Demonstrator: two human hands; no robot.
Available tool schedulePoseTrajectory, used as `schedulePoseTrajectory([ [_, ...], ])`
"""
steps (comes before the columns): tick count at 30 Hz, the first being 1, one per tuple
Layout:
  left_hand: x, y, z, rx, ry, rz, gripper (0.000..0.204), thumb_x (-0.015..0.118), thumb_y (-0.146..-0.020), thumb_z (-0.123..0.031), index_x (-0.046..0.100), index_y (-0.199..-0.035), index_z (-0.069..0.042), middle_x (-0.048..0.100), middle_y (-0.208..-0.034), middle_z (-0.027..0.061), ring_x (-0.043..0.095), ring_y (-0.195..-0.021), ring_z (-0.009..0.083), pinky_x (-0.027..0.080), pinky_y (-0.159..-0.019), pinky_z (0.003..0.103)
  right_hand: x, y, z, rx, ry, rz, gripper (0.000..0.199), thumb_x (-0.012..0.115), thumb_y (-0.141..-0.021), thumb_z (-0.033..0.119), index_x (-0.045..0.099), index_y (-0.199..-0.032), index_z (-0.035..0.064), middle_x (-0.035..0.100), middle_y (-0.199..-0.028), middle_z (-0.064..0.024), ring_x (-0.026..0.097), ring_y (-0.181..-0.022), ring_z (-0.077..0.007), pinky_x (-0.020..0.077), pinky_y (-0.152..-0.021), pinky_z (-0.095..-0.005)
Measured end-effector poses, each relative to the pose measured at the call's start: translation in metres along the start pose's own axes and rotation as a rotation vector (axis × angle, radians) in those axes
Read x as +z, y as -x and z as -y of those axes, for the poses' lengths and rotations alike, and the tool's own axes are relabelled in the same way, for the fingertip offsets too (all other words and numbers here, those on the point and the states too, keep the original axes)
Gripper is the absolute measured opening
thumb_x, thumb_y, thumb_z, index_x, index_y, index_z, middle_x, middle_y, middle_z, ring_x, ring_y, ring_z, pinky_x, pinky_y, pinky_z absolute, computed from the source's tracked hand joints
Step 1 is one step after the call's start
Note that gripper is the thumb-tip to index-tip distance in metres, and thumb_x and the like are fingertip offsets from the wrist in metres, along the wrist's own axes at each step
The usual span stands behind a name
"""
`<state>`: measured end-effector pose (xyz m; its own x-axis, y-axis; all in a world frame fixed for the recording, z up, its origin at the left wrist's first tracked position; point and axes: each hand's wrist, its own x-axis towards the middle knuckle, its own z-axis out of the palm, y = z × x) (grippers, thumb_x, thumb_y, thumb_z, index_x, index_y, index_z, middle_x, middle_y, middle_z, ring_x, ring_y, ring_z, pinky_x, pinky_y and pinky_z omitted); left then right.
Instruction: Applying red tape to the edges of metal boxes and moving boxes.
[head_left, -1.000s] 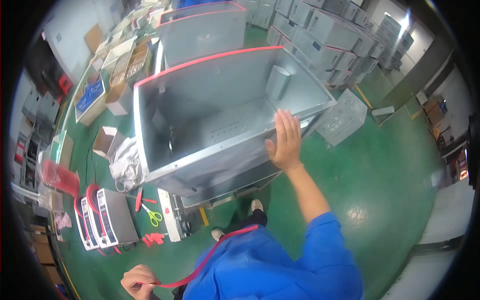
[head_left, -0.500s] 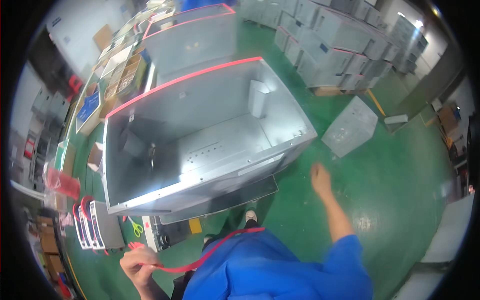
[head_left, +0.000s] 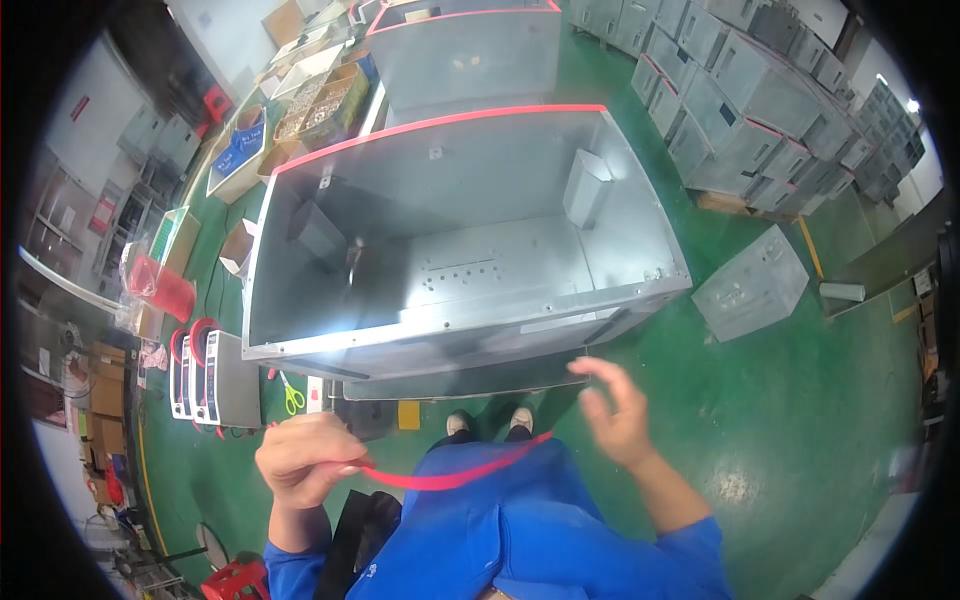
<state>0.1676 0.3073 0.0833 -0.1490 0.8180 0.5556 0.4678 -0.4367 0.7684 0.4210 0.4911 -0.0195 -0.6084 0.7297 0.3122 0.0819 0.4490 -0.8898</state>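
The left hand (head_left: 312, 458) pinches a red strip (head_left: 440, 481) above a blue garment (head_left: 480, 530); the right hand (head_left: 618, 412) — empty, loosely curled — is near an open-topped metal box (head_left: 470, 322) holding a grey bracket (head_left: 588, 190) toward its right end.

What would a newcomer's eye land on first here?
First, the big open metal box, mid-picture, a red strip along its far edge. Then the red band pinched in the left hand, sagging in front of the blue clothing. Grey boxes stand stacked at upper right.
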Motion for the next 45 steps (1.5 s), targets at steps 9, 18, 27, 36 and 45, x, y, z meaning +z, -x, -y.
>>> schedulePoseTrajectory([
  [9, -0.032, 0.014, 0.008, -0.012, -0.172, -0.265, 0.008, 0.061, -0.073, -0.003, 0.060, -0.077, 0.004, 0.060, -0.060, 0.0106, 0.052, -0.054, 0.0158, 0.039, -0.050, 0.025, 0.072, -0.002, 0.039, -0.008, -0.329, 0.575, 0.027, 0.061, -0.081, 0.012, 0.058, -0.105, 0.0013, 0.063, -0.084, -0.0101, 0.061, -0.074, -0.0179, 0.0485, -0.069, -0.0275],
  [18, -0.067, 0.051, 0.034, -0.117, -0.088, -0.504, 0.008, 0.056, -0.078, -0.004, 0.056, -0.080, 0.004, 0.057, -0.065, 0.0122, 0.046, -0.055, 0.0127, 0.034, -0.051, 0.022, 0.022, -0.033, 0.004, -0.193, 0.574, -0.083, 0.053, 0.059, -0.077, 0.004, 0.040, -0.126, -0.0034, 0.048, -0.054, -0.0059, 0.043, -0.041, -0.0152, 0.0369, -0.042, -0.0277],
  [27, -0.064, 0.060, 0.049, -0.168, 0.010, -0.507, 0.009, 0.057, -0.079, -0.003, 0.056, -0.082, 0.005, 0.057, -0.065, 0.0126, 0.046, -0.054, 0.0125, 0.033, -0.050, 0.022, 0.017, -0.035, 0.011, -0.260, 0.845, -0.066, 0.050, 0.064, -0.073, 0.005, 0.047, -0.120, -0.0015, 0.047, -0.052, -0.0045, 0.042, -0.042, -0.0166, 0.0364, -0.043, -0.0280],
  [36, -0.110, 0.068, 0.071, -0.354, 0.176, -0.895, 0.009, 0.052, -0.086, -0.006, 0.056, -0.090, 0.000, 0.055, -0.076, 0.0049, 0.046, -0.060, 0.0060, 0.033, -0.051, 0.017, -0.068, -0.028, 0.032, 0.199, 0.176, 0.285, 0.019, 0.070, -0.072, 0.013, 0.063, -0.087, 0.0040, 0.059, -0.068, -0.0013, 0.051, -0.057, -0.0063, 0.0401, -0.052, -0.0201],
  [45, -0.146, 0.070, 0.091, -0.396, 0.186, -0.809, 0.015, 0.054, -0.087, -0.009, 0.057, -0.100, -0.002, 0.059, -0.096, 0.0031, 0.053, -0.074, 0.0046, 0.043, -0.066, 0.018, -0.124, -0.058, 0.041, 0.283, 0.329, 0.215, 0.011, 0.065, -0.076, 0.012, 0.062, -0.082, 0.0024, 0.060, -0.075, -0.0010, 0.054, -0.073, -0.0080, 0.0423, -0.067, -0.0223],
])
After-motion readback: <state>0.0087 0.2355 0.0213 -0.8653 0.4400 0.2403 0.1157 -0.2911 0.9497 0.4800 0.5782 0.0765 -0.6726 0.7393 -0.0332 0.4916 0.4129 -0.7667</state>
